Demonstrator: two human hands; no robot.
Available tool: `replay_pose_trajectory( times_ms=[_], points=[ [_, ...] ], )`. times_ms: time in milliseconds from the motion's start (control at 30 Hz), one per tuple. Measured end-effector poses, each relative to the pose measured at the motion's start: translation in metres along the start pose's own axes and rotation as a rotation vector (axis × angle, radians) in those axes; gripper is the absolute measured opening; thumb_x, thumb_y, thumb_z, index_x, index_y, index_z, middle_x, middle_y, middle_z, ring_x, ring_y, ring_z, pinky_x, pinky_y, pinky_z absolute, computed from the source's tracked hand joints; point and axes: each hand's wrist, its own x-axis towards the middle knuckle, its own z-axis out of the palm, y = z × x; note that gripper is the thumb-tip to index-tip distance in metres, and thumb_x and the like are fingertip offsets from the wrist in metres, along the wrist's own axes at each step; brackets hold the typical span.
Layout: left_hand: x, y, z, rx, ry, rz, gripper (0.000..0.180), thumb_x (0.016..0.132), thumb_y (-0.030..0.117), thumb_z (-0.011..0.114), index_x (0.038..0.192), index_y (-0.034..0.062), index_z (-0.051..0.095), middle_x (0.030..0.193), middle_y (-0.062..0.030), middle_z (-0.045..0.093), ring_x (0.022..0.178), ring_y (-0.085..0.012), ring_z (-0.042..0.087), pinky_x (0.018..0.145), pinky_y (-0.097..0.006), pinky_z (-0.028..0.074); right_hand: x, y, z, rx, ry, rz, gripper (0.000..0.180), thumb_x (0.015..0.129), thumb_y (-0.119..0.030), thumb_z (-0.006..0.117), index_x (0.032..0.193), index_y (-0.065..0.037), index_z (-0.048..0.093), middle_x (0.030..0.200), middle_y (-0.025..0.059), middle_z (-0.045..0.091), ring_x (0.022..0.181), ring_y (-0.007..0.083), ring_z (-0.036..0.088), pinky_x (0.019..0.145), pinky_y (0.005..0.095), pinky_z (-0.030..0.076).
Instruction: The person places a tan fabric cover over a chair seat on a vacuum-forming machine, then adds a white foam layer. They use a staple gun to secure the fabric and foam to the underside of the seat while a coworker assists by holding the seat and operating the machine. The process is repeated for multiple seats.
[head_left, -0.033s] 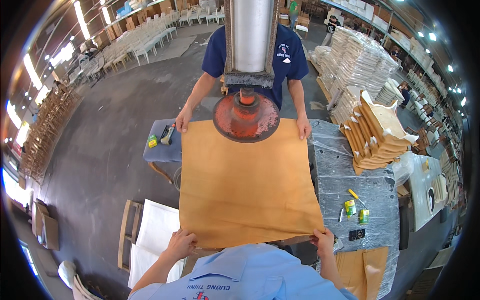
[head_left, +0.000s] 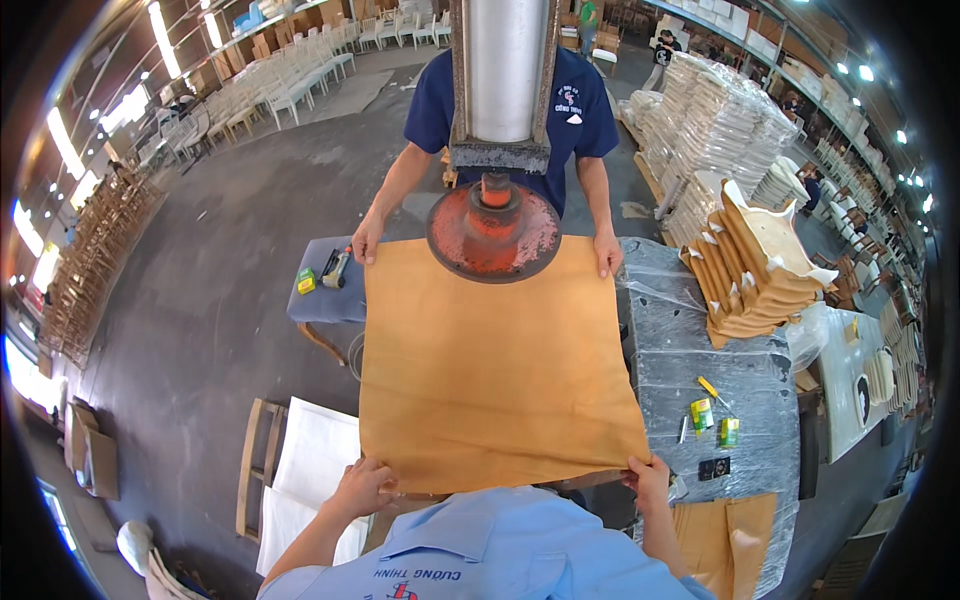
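A tan sheet of leather-like material [head_left: 500, 380] is stretched out between me and a person [head_left: 425, 110] across from me. My left hand [head_left: 362, 488] pinches its near left corner, and my right hand [head_left: 648, 480] has the near right corner between thumb and fingers. At the far corners, the other person's hands [head_left: 366, 240] hold the sheet too. Above its far part hangs a round red-and-black press plate [head_left: 493, 235] under a metal cylinder [head_left: 500, 70]. Whatever supports the sheet from below is hidden.
To the right, a plastic-covered table [head_left: 665, 330] bears small green-and-yellow boxes [head_left: 701, 415], a yellow-handled tool [head_left: 708, 386] and folded tan pieces [head_left: 735, 540]. Tan-covered seats [head_left: 735, 270] are stacked behind. A blue padded seat [head_left: 330, 300] at left carries a staple gun [head_left: 338, 268]. White sheets [head_left: 310, 450] lie nearer.
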Motion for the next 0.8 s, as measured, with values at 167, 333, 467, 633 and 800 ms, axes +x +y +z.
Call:
replay_pose_trajectory(
  times_ms=[167,333,467,633,800],
  points=[
    [0.027,-0.011,0.008,-0.433,0.307,-0.518,0.054,0.082,0.032,0.088,0.119,0.0003,0.065,0.109,-0.0166,0.066,0.106,-0.0324,0.065,0.09,-0.044,0.055,0.014,-0.004,0.0,-0.067,-0.039,0.035,0.021,0.098,-0.011,0.072,0.117,-0.006,0.067,0.09,0.0064,0.073,0.07,0.0189,0.071,0.062,0.033,0.058],
    [0.06,-0.026,0.02,-0.966,0.455,-0.654,0.06,0.096,0.031,0.08,0.137,-0.0035,0.053,0.107,-0.0149,0.067,0.095,-0.024,0.069,0.079,-0.036,0.057,0.03,-0.012,-0.002,-0.134,-0.122,0.084,0.028,0.098,-0.018,0.075,0.123,-0.007,0.067,0.094,0.0069,0.073,0.076,0.0185,0.07,0.068,0.0367,0.059],
    [0.061,-0.038,0.019,-1.087,0.45,-0.699,0.048,0.1,0.035,0.076,0.126,-0.0009,0.057,0.099,-0.0097,0.065,0.084,-0.0181,0.067,0.063,-0.032,0.054,0.042,-0.032,0.004,-0.297,-0.106,0.009,0.036,0.099,-0.027,0.075,0.128,-0.007,0.068,0.101,0.0069,0.075,0.083,0.0171,0.069,0.075,0.0377,0.057],
    [0.071,-0.033,0.029,-0.903,0.541,-0.666,0.038,0.104,0.036,0.071,0.11,0.0,0.058,0.09,-0.0075,0.064,0.077,-0.0145,0.06,0.066,-0.032,0.051,0.063,-0.042,0.004,-0.392,-0.13,-0.195,0.038,0.1,-0.031,0.073,0.125,-0.002,0.073,0.104,0.0059,0.076,0.089,0.0145,0.068,0.078,0.0347,0.054],
    [0.079,-0.037,0.038,-0.733,0.727,-0.507,0.032,0.108,0.03,0.064,0.098,-0.0007,0.06,0.085,-0.0066,0.065,0.077,-0.0127,0.058,0.069,-0.031,0.05,0.071,-0.037,0.027,-0.391,-0.073,-0.333,0.035,0.1,-0.031,0.073,0.114,0.001,0.076,0.094,0.0062,0.076,0.084,0.0136,0.068,0.074,0.0339,0.052]
  ],
)
